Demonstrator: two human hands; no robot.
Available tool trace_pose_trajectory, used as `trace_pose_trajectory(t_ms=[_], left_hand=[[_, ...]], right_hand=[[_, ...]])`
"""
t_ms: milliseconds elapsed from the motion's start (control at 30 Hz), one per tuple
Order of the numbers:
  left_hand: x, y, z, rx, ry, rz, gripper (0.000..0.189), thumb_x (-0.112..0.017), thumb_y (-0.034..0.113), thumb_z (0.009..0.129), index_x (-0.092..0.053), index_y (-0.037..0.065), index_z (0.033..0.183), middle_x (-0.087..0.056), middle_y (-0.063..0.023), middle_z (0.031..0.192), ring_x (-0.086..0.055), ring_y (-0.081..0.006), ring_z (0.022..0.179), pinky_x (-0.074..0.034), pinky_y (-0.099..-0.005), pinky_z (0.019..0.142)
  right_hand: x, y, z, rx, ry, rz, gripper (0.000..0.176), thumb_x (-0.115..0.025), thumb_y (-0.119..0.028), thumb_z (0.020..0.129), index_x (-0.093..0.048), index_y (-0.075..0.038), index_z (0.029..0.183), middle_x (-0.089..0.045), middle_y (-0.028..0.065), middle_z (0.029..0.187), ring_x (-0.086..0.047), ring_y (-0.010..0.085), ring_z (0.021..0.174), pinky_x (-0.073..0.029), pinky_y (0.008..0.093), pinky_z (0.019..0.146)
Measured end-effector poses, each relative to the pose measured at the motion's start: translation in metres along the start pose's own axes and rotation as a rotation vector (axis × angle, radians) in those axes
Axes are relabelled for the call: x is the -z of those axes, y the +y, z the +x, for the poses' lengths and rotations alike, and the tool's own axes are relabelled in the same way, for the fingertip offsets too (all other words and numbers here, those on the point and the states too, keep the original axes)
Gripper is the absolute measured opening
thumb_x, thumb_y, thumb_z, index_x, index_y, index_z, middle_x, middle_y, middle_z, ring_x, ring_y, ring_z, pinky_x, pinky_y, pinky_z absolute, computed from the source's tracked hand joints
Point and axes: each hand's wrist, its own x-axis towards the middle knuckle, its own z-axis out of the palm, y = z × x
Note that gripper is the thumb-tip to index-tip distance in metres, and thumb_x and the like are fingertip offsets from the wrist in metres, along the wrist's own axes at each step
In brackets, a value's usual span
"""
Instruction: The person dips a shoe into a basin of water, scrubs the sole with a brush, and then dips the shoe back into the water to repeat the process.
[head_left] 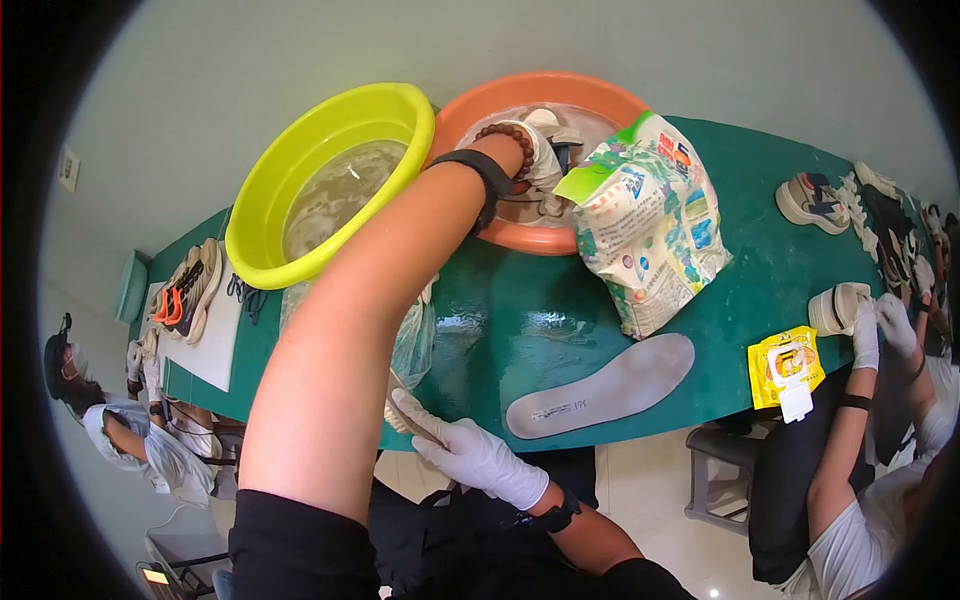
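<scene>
My left hand (541, 160), in a white glove, reaches into the orange basin (540, 240) of cloudy, sudsy water. It grips a wet shoe (567, 156) with pale and dark parts; the fingers are partly hidden. Low at the table's front edge, my right hand (482, 462), also gloved, is closed around the handle of a scrubbing brush (397, 412). A grey insole (603, 388) lies flat to the right of that hand. Against the basin's right side leans a washing powder bag (650, 235).
A yellow-green basin (260, 235) with murky water stands left of the orange one. A crumpled clear plastic bag (415, 335) lies below it. Shoes (190, 290) rest on a white board at left. A yellow wipes pack (785, 367) and a co-worker's gloved hands (880, 325) with a shoe are at right.
</scene>
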Motion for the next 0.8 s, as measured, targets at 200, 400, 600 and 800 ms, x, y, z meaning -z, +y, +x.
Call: trace_pose_trajectory(t_ms=[200, 400, 600, 800], left_hand=[[0.016, -0.003, -0.007, -0.004, -0.528, -0.332, 0.050, -0.066, 0.049, 0.081, -0.070, 0.013, 0.117, -0.068, -0.0048, 0.113, -0.061, -0.0211, 0.099, -0.050, -0.0392, 0.085], [0.019, -0.017, -0.053, 0.073, -0.235, -0.669, 0.051, -0.082, 0.050, 0.068, -0.072, 0.006, 0.091, -0.068, -0.0125, 0.082, -0.062, -0.0225, 0.068, -0.050, -0.0395, 0.061], [0.013, -0.037, -0.075, 0.056, -0.086, -0.959, 0.034, -0.071, 0.034, 0.084, -0.071, 0.006, 0.102, -0.068, -0.0085, 0.084, -0.063, -0.0198, 0.069, -0.050, -0.0347, 0.060], [0.056, -0.029, -0.123, 0.053, 0.368, -1.385, 0.033, -0.063, 0.033, 0.091, -0.070, 0.005, 0.105, -0.071, -0.0101, 0.096, -0.067, -0.0210, 0.085, -0.053, -0.0353, 0.076]], right_hand=[[0.001, -0.005, 0.000, 0.025, 0.037, -0.030, 0.066, -0.052, -0.022, 0.097, -0.023, -0.030, 0.156, -0.065, 0.0290, 0.102, -0.063, 0.0470, 0.081, -0.053, 0.0488, 0.077], [-0.008, 0.006, 0.003, 0.139, 0.109, -0.013, 0.064, -0.052, -0.019, 0.096, -0.027, -0.024, 0.155, -0.067, 0.0253, 0.107, -0.064, 0.0469, 0.085, -0.054, 0.0439, 0.080], [-0.004, -0.008, -0.005, 0.150, 0.138, 0.015, 0.062, -0.053, -0.017, 0.097, -0.029, -0.022, 0.154, -0.062, 0.0205, 0.128, -0.063, 0.0431, 0.104, -0.051, 0.0379, 0.089], [-0.001, -0.017, -0.008, 0.038, 0.088, 0.031, 0.061, -0.053, -0.018, 0.098, -0.030, -0.021, 0.154, -0.059, 0.0220, 0.131, -0.069, 0.0302, 0.099, -0.050, 0.0334, 0.090]])
